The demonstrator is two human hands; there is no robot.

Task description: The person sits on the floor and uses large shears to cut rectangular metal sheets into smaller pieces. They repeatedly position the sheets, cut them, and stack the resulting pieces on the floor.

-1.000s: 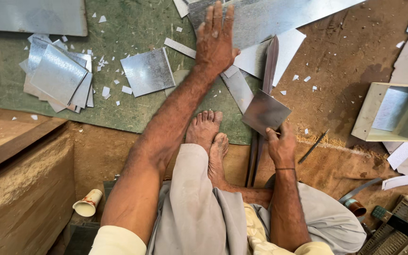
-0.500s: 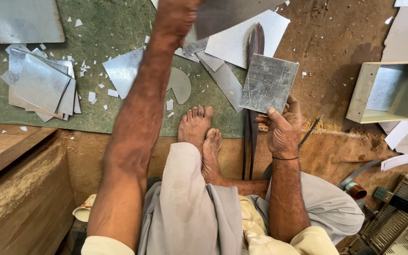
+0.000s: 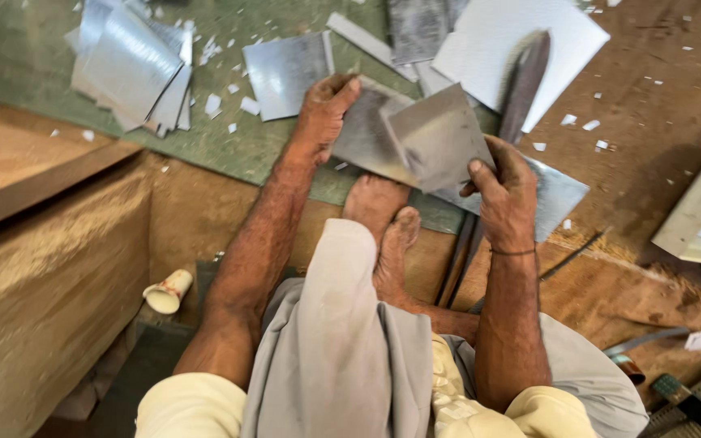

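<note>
Gripping overlapping metal sheets (image 3: 435, 138) above bare feet (image 3: 387, 219): left hand (image 3: 324, 109) and right hand (image 3: 503, 191).

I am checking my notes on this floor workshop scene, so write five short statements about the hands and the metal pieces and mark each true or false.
1. The right hand grips a square grey sheet-metal piece. True.
2. The left hand lies flat on the brown dirt floor. False: it holds a larger grey metal sheet above the green mat.
3. A stack of cut grey metal sheets lies on the mat to the left. True.
4. The small pale paper cup stands upright. False: it lies on its side.
5. The two bare feet are far apart. False: they rest together, one against the other.
</note>
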